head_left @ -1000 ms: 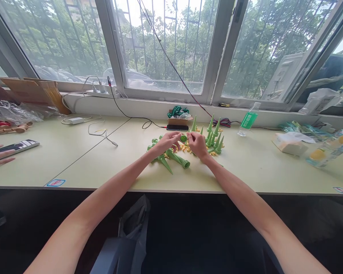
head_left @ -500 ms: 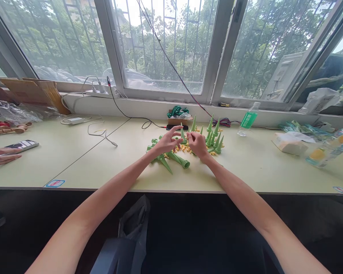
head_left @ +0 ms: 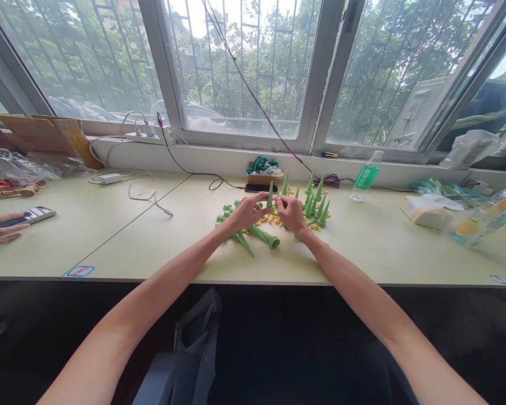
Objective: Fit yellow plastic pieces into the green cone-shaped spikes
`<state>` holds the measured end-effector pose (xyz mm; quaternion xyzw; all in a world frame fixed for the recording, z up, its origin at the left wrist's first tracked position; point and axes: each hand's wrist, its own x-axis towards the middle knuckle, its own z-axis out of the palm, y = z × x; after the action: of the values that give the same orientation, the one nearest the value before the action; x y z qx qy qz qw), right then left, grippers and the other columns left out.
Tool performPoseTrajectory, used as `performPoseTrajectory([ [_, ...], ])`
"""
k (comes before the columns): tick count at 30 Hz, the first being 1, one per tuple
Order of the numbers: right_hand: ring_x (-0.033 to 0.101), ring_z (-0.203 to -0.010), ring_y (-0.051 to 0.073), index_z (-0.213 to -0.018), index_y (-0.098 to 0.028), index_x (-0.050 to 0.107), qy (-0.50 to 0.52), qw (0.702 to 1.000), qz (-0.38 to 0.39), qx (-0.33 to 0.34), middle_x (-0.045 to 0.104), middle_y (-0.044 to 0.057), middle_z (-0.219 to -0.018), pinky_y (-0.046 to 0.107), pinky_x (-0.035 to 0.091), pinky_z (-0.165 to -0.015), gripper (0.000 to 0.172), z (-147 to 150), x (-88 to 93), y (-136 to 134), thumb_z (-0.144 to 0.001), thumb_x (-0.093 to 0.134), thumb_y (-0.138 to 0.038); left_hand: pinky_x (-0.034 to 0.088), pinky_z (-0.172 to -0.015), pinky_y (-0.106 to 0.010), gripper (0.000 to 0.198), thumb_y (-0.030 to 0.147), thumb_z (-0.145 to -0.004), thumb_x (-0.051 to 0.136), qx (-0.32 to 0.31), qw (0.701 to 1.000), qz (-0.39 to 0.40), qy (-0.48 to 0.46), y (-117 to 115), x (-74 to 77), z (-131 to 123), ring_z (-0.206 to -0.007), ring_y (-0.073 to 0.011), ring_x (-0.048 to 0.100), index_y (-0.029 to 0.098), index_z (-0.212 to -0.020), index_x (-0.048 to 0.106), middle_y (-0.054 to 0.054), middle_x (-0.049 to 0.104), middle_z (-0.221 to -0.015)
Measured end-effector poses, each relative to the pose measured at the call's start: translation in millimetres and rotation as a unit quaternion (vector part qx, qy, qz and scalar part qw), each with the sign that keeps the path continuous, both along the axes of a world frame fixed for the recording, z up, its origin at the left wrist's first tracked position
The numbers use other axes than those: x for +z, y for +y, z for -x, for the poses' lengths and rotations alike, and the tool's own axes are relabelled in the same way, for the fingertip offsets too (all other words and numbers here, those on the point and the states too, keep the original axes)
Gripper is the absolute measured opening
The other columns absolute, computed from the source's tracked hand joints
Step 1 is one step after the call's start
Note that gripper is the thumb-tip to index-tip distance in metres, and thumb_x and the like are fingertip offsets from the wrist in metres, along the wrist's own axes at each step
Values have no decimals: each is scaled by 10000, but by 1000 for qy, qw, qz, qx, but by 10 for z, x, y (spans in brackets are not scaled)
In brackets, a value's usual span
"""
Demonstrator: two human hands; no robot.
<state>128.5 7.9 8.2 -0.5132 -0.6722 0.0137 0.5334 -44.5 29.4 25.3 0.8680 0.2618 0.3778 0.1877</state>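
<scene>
My left hand (head_left: 249,212) pinches a green plastic spike (head_left: 270,197), pointed end up, between thumb and fingers. Close on its right, my right hand (head_left: 290,211) is closed at the fingertips; whatever it holds is too small to make out. Small yellow pieces (head_left: 274,219) lie scattered on the table between and behind my hands. To the right, several green spikes (head_left: 316,197) stand upright. Beside and under my left forearm, more green spikes (head_left: 266,237) lie on their sides, one with its hollow round end facing me.
Behind my hands are a black phone (head_left: 261,188) and a small box (head_left: 263,179) with green stuff in it. A water bottle (head_left: 366,176) stands right, near a tissue pack (head_left: 430,211). At far left, another person's hand (head_left: 4,228) rests on a dark device. Cables (head_left: 152,197) cross the table.
My left fingers, spread apart around the spike before, have closed on it. The spike looks slightly shifted to the right. My right hand stays nearly in place, fingertips closed.
</scene>
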Motion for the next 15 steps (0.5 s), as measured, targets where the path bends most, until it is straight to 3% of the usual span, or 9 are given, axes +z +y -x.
performPoseTrajectory([
  [5,319,-515,120,-562,-216,343,18,1000,-11,-2,369,-29,-503,282,246,-542,421,2,22,-26,-941,450,-364,445,-492,-202,483,579,-955,422,50,997,39,-45,-19,10,-40,-524,-96,606,172,-1126,617,-58,698,-923],
  [9,329,-516,122,-567,-217,348,25,1000,-15,0,365,-30,-506,282,255,-547,432,7,23,-34,-951,444,-390,417,-487,-203,560,628,-979,298,94,988,85,-92,6,30,-24,-432,-97,500,166,-1048,606,27,546,-534],
  [11,330,-522,121,-573,-215,352,25,1000,-15,6,371,-30,-513,280,256,-548,434,13,21,-37,-953,444,-403,366,-426,-202,554,653,-965,322,70,980,158,-103,16,34,-20,-375,-98,441,170,-1058,576,48,489,-459],
  [15,335,-536,119,-601,-209,393,17,999,-8,26,388,-33,-529,273,258,-552,413,25,17,-44,-953,448,-418,236,-335,-193,529,686,-926,400,-15,953,283,-104,12,21,-28,-317,-88,390,181,-1020,526,30,538,-482],
])
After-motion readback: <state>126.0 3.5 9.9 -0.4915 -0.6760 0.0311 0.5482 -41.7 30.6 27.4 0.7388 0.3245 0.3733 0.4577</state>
